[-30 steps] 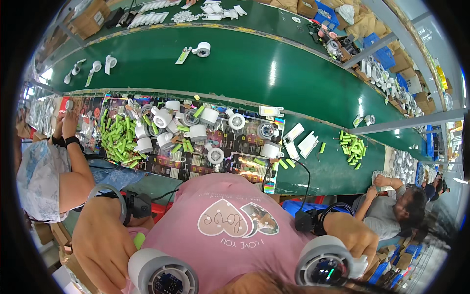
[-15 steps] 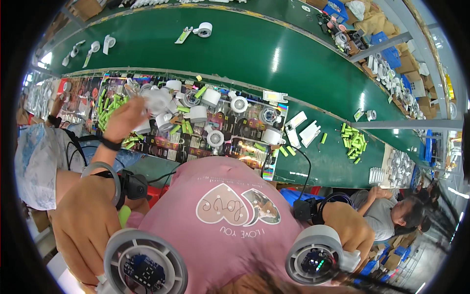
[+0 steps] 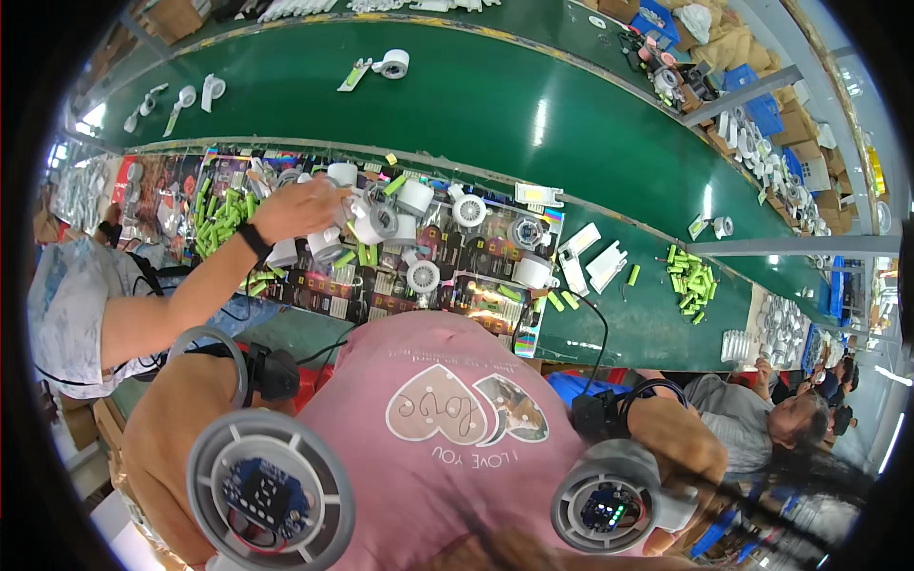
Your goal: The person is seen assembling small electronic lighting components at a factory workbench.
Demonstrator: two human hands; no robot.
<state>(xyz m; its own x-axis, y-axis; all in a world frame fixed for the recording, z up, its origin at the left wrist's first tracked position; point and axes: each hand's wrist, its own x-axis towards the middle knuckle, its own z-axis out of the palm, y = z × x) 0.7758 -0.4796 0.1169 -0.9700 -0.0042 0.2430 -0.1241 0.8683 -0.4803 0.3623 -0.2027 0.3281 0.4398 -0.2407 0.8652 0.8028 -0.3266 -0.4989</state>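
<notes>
At the lower left, my left hand [image 3: 171, 452] is closed on a handheld fan [image 3: 270, 497]. Its round grey-rimmed head faces up and shows a blue circuit board with a lit digit display; most of the handle and my fingertips are hidden. My right hand [image 3: 681, 440] grips a second handheld fan [image 3: 605, 504] at the lower right. Green lights and a small display glow inside this one, and part of its white handle shows beside my fingers. Both fans are held up close in front of my pink shirt [image 3: 447, 381], apart from the bench.
A co-worker's hand [image 3: 300, 205] reaches over a pile of white fan heads [image 3: 379, 221] on the bench. Green battery cells [image 3: 221, 221] lie left, more cells [image 3: 692, 284] right, near white handle shells [image 3: 606, 265]. Beyond runs a green conveyor [image 3: 457, 105]. Another person [image 3: 747, 419] sits right.
The co-worker's hand has moved right onto the fan pile. The fan in my left hand has shifted slightly left and up; the one in my right hand has turned a little. Both stay held.
</notes>
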